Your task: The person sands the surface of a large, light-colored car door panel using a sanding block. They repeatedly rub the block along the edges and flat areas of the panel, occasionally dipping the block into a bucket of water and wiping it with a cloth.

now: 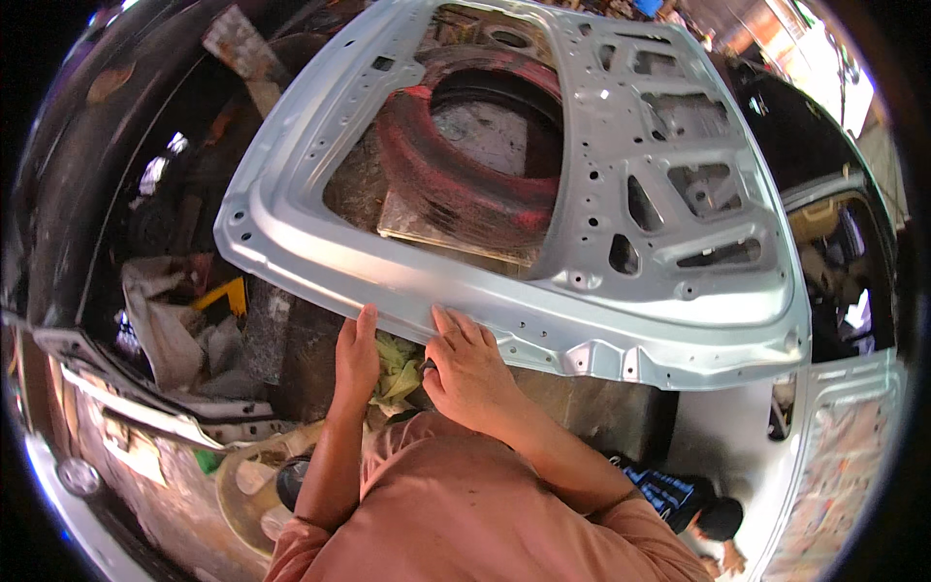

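Note:
A large silver metal vehicle panel (pixel 630 310), with a big window opening and several cutouts, spans the upper middle of the head view. My left hand (pixel 357 359) touches its near edge, fingers stretched and pointing away from me. Just right of it, my right hand (pixel 462 373) rests fingertips on the same edge, fingers extended and slightly bent. A red and black tire (pixel 417 160) shows through the panel's opening, on a board. A yellow-green cloth (pixel 393 373) lies behind my hands, partly hidden.
A dark vehicle body (pixel 68 175) fills the left, with pale cloth (pixel 165 339) and a yellow object (pixel 223 296). Another vehicle part (pixel 849 262) stands at right. A second person (pixel 718 519) is low at the lower right, beside more pale panels (pixel 844 456).

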Demonstrator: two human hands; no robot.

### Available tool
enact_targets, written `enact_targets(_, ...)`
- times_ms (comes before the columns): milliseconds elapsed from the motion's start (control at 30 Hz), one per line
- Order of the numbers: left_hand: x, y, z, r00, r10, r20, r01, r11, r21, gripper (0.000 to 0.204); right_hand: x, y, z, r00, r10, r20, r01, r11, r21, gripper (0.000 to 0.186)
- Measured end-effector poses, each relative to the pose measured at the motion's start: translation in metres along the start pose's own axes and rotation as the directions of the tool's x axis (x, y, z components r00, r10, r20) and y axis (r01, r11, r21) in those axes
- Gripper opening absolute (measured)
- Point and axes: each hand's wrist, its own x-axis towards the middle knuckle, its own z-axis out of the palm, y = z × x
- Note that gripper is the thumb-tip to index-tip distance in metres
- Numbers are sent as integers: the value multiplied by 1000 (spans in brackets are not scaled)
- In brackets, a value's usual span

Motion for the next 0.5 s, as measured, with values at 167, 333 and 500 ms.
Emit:
enact_targets(167,-2,6,0,999,42,-11,-42,998,48,64,-12,6,-14,998,56,-8,-56,998,0,20)
enact_targets(333,-4,12,2,995,-57,-82,68,989,134,74,-35,22,-32,996,88,-7,-88,996,-5,19)
enact_targets(500,-4,17,-2,999,-41,-33,45,989,141,72,-51,29,-51,991,130,25,-129,992,-10,18)
